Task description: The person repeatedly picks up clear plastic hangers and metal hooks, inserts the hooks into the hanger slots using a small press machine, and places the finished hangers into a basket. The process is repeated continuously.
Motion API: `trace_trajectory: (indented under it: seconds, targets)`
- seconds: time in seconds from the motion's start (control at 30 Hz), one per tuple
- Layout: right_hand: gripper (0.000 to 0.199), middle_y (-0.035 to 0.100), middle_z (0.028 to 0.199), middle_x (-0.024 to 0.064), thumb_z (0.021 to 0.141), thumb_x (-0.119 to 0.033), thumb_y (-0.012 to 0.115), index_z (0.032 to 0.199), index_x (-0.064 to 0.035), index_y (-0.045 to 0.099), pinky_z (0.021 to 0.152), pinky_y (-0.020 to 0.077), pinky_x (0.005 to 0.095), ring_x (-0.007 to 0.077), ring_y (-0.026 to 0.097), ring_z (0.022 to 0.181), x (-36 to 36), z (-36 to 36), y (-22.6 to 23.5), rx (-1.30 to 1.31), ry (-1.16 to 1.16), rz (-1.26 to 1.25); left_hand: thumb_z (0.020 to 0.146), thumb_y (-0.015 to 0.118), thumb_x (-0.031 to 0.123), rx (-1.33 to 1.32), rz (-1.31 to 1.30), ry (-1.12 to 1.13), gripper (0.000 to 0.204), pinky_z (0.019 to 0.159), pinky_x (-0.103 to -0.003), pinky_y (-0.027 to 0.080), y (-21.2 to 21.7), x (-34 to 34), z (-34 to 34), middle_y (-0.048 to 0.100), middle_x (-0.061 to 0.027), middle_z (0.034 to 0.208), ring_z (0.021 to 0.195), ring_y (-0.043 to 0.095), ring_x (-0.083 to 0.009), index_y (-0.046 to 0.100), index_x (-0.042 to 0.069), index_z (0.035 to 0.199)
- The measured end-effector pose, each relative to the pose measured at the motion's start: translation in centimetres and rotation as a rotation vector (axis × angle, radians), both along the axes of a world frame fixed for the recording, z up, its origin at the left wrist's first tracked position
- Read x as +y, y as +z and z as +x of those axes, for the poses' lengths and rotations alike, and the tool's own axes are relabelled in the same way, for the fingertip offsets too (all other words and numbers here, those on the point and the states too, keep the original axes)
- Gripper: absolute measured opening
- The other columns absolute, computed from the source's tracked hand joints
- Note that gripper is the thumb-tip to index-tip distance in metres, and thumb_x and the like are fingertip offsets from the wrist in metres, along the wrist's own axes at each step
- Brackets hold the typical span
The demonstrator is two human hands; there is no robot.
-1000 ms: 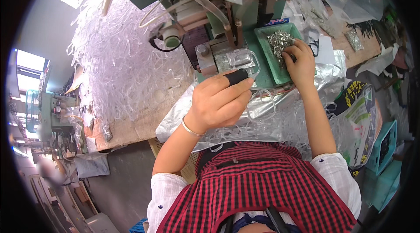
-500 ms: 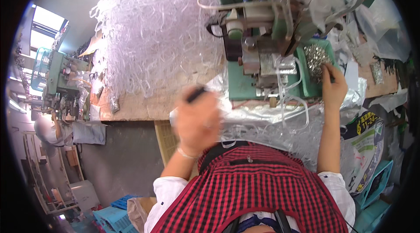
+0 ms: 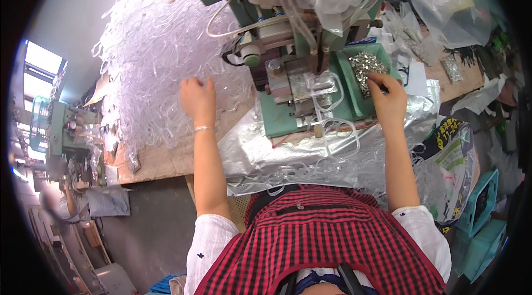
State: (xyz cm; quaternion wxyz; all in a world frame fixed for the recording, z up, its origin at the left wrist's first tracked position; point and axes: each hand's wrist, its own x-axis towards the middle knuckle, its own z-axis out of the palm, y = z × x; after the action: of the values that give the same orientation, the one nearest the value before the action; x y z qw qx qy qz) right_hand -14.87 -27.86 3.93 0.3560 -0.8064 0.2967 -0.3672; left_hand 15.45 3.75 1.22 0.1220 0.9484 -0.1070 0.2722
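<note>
At the near edge of a large heap of clear plastic straps (image 3: 166, 57), my left hand (image 3: 198, 101) is reaching in, thumb and fingers apart. I see nothing held in it. My right hand (image 3: 389, 101) is over a green tray (image 3: 359, 108) of small shiny metal pieces (image 3: 367, 68). Its thumb and fingers are bent together at the pieces, and whatever is between them is hidden. Between my hands stands a green bench press machine (image 3: 277, 115), with a looped clear strap (image 3: 332, 95) hanging by its metal work area.
Silver sheeting (image 3: 252, 148) covers the table's front edge, with more clear straps (image 3: 354, 170) over my lap. Plastic bags (image 3: 443, 1) lie at the back right. Blue-green crates (image 3: 476, 201) stand low on the right. Another person (image 3: 64, 201) sits by a machine at far left.
My left hand has moved forward and left from near my body to the strap heap. My right hand stays at the metal pieces. The whole view has shifted and turned.
</note>
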Motion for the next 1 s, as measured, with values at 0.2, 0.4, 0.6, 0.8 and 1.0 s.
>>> trace_trajectory:
  seconds: [0.2,0.4,0.6,0.8,1.0]
  targets:
    - [0.016,0.074,0.095,0.0059,0.085,-0.001,0.072,0.101,-0.0001,0.076,0.083,0.0511,0.0296,0.0155,0.068,0.089,-0.3,-5.0,0.1,-0.064,0.052,0.181,0.096,0.069,0.023,-0.077,-0.383,-0.233,0.022,0.065,-0.035,0.052,0.8,2.8,-2.9,0.064,-0.0070,0.082,0.072,0.063,-0.0222,0.060,0.004,0.088]
    - [0.015,0.074,0.094,0.0071,0.083,-0.004,0.072,0.098,-0.0020,0.076,0.085,0.0513,0.0303,0.0187,0.069,0.091,3.5,2.2,7.5,-0.135,0.367,0.031,0.103,0.062,0.016,0.256,-1.085,-0.493,0.013,0.058,-0.024,0.053,3.6,0.1,-5.8,0.061,-0.0016,0.082,0.067,0.060,-0.0082,0.055,0.005,0.101]
    - [0.039,0.071,0.089,0.0042,0.079,-0.012,0.077,0.115,-0.0001,0.067,0.084,0.0498,0.0280,0.0121,0.065,0.087,5.0,6.2,5.6,-0.280,0.415,0.327,0.101,0.060,0.006,0.497,-1.363,-0.571,0.011,0.075,-0.033,0.061,1.5,0.0,-8.6,0.063,-0.0092,0.100,0.085,0.068,-0.0181,0.054,0.001,0.109]
    - [0.051,0.072,0.092,0.0042,0.081,-0.003,0.076,0.130,-0.0007,0.060,0.086,0.0488,0.0264,0.0100,0.065,0.090,5.6,6.3,5.9,-0.414,0.534,0.566,0.101,0.059,0.002,0.204,-1.439,-1.032,0.012,0.083,-0.039,0.061,11.6,-4.1,-13.2,0.067,-0.0143,0.107,0.092,0.070,-0.0223,0.057,-0.001,0.113]
    - [0.058,0.072,0.114,0.0122,0.086,0.008,0.068,0.141,0.0011,0.051,0.099,0.0500,0.0320,0.0187,0.067,0.112,7.4,6.1,6.2,-0.476,0.557,0.731,0.101,0.052,-0.004,0.258,-1.250,-1.065,0.011,0.082,-0.047,0.064,15.7,-6.6,-13.4,0.068,-0.0185,0.105,0.097,0.070,-0.0283,0.058,-0.004,0.110]
